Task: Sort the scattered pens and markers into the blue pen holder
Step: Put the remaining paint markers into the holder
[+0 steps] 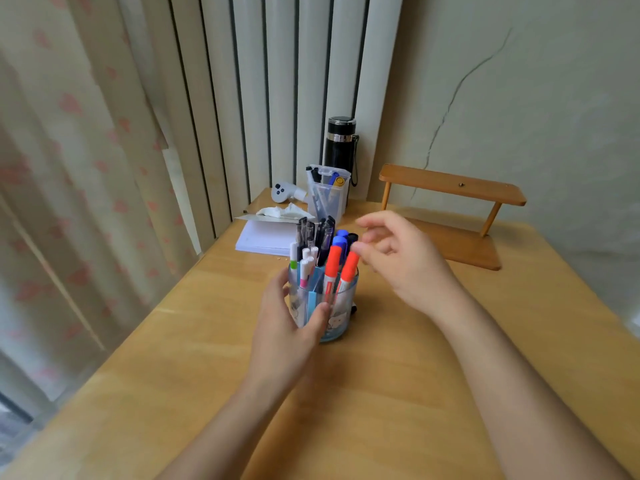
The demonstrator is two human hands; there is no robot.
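Observation:
The blue see-through pen holder stands upright in the middle of the wooden table. It is full of pens: two red-capped markers, blue-capped markers, black pens and white highlighters. My left hand wraps around the holder's left side and grips it. My right hand hovers just right of the marker caps with its fingers spread and nothing in them; a fingertip is next to the right red cap. A small dark object peeks out behind the holder's right base.
Behind the holder lie a white notepad and a crumpled tissue. Farther back stand a clear box with pens, a black flask and a white controller. A wooden shelf rack sits at the back right by the wall.

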